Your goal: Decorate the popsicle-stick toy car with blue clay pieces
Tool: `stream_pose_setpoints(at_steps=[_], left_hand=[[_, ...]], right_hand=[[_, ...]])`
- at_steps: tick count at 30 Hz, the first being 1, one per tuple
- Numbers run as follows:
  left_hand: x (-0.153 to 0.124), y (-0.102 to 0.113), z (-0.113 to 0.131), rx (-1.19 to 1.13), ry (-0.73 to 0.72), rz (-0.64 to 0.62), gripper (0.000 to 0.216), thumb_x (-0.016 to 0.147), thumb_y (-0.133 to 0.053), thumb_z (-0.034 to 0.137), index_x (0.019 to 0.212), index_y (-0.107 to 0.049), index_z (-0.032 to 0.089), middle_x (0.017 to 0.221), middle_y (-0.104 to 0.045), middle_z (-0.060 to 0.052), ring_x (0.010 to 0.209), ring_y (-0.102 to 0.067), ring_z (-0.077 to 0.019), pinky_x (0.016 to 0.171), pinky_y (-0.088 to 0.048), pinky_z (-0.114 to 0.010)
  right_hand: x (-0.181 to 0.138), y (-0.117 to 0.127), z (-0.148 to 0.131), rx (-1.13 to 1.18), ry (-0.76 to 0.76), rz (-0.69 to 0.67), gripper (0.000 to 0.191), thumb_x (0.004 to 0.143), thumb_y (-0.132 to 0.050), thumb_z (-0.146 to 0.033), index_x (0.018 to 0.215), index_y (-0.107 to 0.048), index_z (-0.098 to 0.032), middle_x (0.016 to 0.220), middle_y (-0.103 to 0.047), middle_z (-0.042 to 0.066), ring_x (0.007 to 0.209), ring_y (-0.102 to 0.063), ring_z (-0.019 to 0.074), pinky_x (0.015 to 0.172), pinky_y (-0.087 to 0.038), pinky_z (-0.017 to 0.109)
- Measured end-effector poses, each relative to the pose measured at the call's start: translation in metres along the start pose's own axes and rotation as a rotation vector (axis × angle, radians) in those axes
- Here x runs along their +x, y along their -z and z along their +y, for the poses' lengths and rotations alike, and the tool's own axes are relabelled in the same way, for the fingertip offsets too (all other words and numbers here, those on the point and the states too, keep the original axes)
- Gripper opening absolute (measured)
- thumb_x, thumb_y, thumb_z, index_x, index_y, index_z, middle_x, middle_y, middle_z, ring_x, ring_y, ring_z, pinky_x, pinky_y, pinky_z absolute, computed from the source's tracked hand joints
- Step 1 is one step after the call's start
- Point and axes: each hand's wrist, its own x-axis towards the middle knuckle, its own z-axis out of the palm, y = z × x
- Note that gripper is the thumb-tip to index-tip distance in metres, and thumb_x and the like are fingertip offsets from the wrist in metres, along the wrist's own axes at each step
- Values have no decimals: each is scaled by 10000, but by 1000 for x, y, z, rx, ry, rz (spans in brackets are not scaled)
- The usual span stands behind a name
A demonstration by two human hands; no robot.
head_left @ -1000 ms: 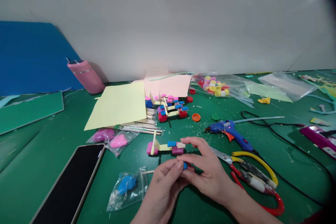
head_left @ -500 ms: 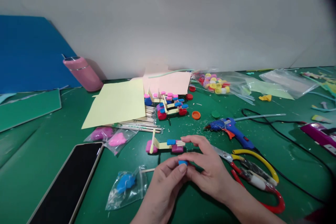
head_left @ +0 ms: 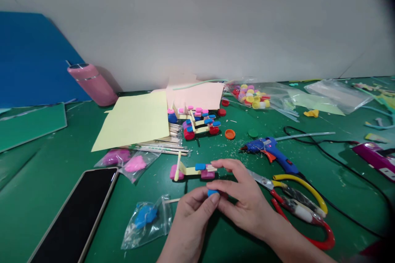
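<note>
Low in the middle of the view, my left hand (head_left: 193, 222) and my right hand (head_left: 243, 201) meet over the green table (head_left: 55, 189). Together they pinch a small blue foam piece (head_left: 212, 192) between their fingertips. Just beyond the fingers lies a small craft-stick model (head_left: 193, 169) with pink cap wheels and a blue piece on top. A bag of blue foam pieces (head_left: 145, 218) sits left of my left hand.
A dark tablet (head_left: 70, 218) lies at the lower left. Scissors (head_left: 296, 205) with red and yellow handles and a blue glue gun (head_left: 271, 152) with its cord lie to the right. Farther back are finished models (head_left: 200, 123), yellow paper (head_left: 135, 121), a pink bottle (head_left: 89, 84) and bagged caps (head_left: 253, 98).
The hands have stayed together on the blue piece, turning it slightly at the fingertips. The camera view has shifted a little, so the table things sit slightly more to the left.
</note>
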Motion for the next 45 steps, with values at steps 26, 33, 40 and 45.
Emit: stream_pose_setpoints(at_steps=[26,33,40,45], left_hand=[[-1,-2,2,-71,55,-95,122,675,-650,195,760,-712,133,649,-680,-58,739,-591,-184,686,-417,-272],[-3,-3,4,-92,48,-51,109,707,-614,175,719,-710,124,642,-684,-66,776,-604,-198,725,-431,-291],[-3,-4,5,-273,107,-26,195,767,-539,234,739,-695,119,701,-688,-73,755,-621,-195,743,-455,-311],[-3,-8,7,-227,92,-67,144,736,-578,196,762,-693,114,722,-686,-73,756,-619,-186,736,-462,-290]], right_hand=[[1,-2,1,30,11,2,289,718,-544,-92,940,-631,-255,1156,-485,48,1073,-445,217,882,-394,389],[1,-2,0,51,-10,-36,290,715,-593,-149,993,-610,-230,1190,-457,66,1098,-422,226,904,-380,383],[1,2,-1,164,-107,-14,202,713,-629,-194,910,-645,-233,1167,-460,60,1090,-450,216,885,-407,339],[0,3,-1,229,-128,-7,253,694,-657,-241,946,-632,-229,1181,-446,63,1084,-460,210,883,-409,325]])
